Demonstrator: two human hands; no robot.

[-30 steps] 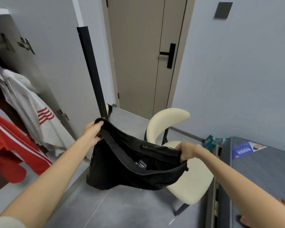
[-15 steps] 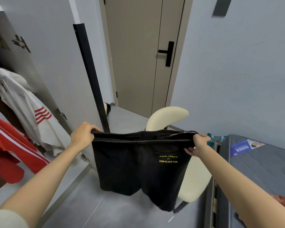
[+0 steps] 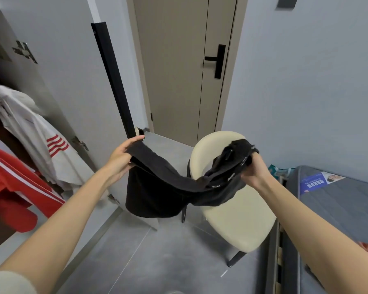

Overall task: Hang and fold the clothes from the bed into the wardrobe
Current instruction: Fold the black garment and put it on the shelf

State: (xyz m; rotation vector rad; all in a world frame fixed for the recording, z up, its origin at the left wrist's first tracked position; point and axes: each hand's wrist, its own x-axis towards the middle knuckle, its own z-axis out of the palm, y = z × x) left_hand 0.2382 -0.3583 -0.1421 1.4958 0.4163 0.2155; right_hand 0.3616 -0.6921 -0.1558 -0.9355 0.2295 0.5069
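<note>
Since half a second ago the black shorts (image 3: 155,194) have gone from stretched flat to slack and sagging. At 9 o'clock, the open wardrobe door (image 3: 57,66). Left hand (image 3: 120,158) has its fingers clamped on one waistband end. The shorts hang mid-air at centre, in front of the chair (image 3: 240,221). Right hand (image 3: 252,169) has its fingers bunched round the other end. The cloth looks light, soft and limp, so it is probably best held at the waistband corners. Bed (image 3: 338,209) at 3 o'clock.

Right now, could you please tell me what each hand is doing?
Left hand: grips one end of the black shorts.
Right hand: grips the other end of the black shorts at the waistband.
</note>
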